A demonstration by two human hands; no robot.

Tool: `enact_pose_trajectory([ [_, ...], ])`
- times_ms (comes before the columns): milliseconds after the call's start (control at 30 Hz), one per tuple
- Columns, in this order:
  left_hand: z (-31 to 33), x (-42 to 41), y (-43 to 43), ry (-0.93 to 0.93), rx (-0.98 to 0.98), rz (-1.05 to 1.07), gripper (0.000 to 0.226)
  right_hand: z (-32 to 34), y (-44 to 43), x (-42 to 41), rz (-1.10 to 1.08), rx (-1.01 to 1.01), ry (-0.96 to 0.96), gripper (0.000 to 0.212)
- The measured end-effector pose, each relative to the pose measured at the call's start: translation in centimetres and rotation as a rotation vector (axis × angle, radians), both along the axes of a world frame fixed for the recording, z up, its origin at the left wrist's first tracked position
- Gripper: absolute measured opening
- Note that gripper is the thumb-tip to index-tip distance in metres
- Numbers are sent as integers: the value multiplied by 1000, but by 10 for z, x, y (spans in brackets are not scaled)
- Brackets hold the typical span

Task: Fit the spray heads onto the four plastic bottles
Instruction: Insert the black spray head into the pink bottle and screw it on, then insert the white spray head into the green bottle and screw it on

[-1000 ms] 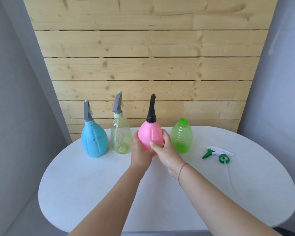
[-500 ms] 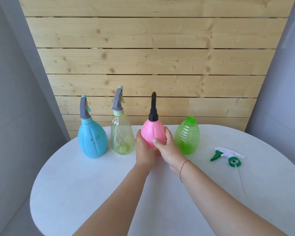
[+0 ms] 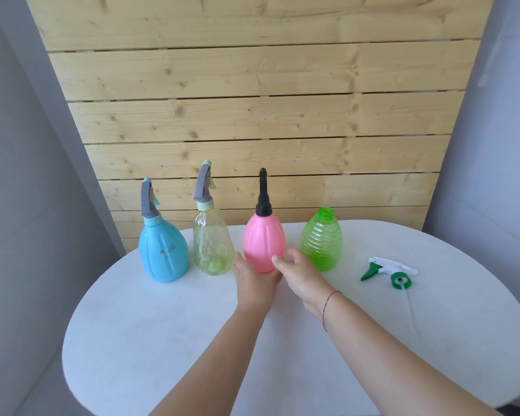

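The glossy, egg-shaped pink bottle [image 3: 263, 241], capped with a tall black spray head [image 3: 263, 190], stands upright on the white table [image 3: 162, 340]. The left hand [image 3: 254, 280] and right hand [image 3: 300, 274] clasp its base from either side, fingers curled round it. Just right of it stands an open-necked ribbed green bottle [image 3: 321, 238], and further right lies a loose white-and-green spray head [image 3: 388, 271].

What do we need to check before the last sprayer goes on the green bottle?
1. The pink bottle is upright with its black head on: ok.
2. Hands free: not ok. The left hand holds the pink bottle's base, and the right hand is against its side.
3. The green bottle is upright with its neck open: ok.
4. The green-and-white spray head lies on the table, right of the green bottle, with nothing over it: ok.
5. Its thin tube is straight: cannot tell, too faint.
6. The blue bottle and clear bottle have heads on: ok.
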State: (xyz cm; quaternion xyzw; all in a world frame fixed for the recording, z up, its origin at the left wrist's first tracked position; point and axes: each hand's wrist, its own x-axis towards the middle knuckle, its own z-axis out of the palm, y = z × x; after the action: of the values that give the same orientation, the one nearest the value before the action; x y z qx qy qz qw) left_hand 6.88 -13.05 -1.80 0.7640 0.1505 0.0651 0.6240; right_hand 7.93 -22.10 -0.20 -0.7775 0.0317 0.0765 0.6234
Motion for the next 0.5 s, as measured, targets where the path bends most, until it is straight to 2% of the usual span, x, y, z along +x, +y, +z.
enact_pose_trajectory([
  [67, 4, -15, -6, 36, 13, 11, 91, 10, -16, -10, -2, -36, -16, 29],
  [133, 8, -32, -13, 37, 48, 2, 83, 22, -42, -17, -35, -53, -53, 12],
  [200, 11, -47, -24, -2, 66, -38, 68, 31, -77, -21, -155, -114, -98, 14],
  [300, 11, -62, -41, -52, 93, -154, 51, 31, -137, -19, -407, -468, -146, 21],
  [400, 9, -66, -54, -84, 158, -259, 44, 15, -182, -19, -498, -636, 3, 38],
  [500, 9, -61, -60, -128, 234, -265, 47, 0, -199, -14, -525, -609, 146, 45],
])
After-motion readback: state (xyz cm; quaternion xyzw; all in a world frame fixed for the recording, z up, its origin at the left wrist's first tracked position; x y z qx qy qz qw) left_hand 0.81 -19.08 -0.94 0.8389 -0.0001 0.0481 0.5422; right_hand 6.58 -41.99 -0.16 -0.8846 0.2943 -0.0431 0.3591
